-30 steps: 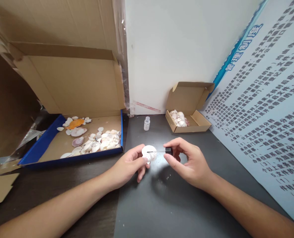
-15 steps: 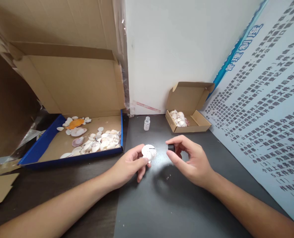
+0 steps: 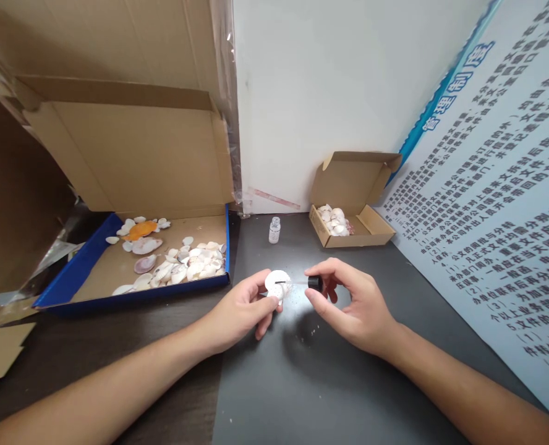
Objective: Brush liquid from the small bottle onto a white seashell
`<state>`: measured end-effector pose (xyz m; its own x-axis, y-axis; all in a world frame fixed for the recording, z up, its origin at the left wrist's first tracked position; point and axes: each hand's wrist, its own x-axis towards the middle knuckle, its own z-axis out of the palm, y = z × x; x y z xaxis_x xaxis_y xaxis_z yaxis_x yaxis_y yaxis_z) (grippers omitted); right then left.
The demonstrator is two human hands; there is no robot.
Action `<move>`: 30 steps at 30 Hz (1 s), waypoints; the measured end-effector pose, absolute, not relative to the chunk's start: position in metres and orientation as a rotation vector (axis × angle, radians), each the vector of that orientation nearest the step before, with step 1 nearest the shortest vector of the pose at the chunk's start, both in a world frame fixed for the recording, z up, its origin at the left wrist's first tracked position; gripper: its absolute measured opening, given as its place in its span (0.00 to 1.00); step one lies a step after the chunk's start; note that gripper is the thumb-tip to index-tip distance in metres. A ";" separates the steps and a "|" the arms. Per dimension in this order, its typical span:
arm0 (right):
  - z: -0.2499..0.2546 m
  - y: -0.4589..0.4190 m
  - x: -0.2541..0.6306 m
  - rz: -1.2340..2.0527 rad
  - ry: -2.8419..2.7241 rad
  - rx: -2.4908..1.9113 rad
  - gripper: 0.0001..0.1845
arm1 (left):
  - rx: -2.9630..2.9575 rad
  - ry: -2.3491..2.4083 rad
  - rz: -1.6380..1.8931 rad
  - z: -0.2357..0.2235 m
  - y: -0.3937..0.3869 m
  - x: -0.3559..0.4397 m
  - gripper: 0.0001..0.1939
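Observation:
Between the thumb and fingers of my left hand (image 3: 251, 303) is a white shell (image 3: 277, 283), its pale face turned up. My right hand (image 3: 351, 303) pinches the black cap of a brush applicator (image 3: 314, 283). A thin clear stem runs left from the cap, and its dark tip lies over the shell; whether it touches the surface I cannot tell. Beyond both hands a small clear glass bottle (image 3: 274, 231) with a printed label stands upright, its neck uncapped.
A blue-edged cardboard box (image 3: 135, 301) at the left holds many shells (image 3: 200, 262) and an orange shell (image 3: 141, 230). A smaller open cardboard box (image 3: 371, 238) with shells stands at the back right. White specks dot the dark table (image 3: 274, 395). A printed board (image 3: 497, 247) leans along the right.
My right hand has shifted slightly left and down with the applicator, and its tip now reaches further across the shell. My left hand and the shell stay nearly still.

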<state>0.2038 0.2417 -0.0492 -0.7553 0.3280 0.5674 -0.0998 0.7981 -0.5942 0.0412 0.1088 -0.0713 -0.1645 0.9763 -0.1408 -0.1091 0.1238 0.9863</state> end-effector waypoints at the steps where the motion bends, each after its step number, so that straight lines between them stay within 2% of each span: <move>1: -0.049 0.241 0.204 0.807 -2.294 -0.172 0.09 | 0.953 1.321 1.276 -0.071 0.109 0.041 0.11; 18: -0.048 0.242 0.204 0.760 -2.271 -0.231 0.08 | 1.016 1.351 1.254 -0.079 0.107 0.043 0.08; 30: -0.051 0.245 0.202 0.819 -2.278 -0.277 0.09 | 0.890 1.264 1.327 -0.073 0.109 0.040 0.11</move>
<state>0.2018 0.2452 -0.0508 -0.7388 0.4052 0.5385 -0.0304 0.7782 -0.6273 0.0404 0.1090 -0.0729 -0.1732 0.9746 -0.1418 -0.1890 0.1084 0.9760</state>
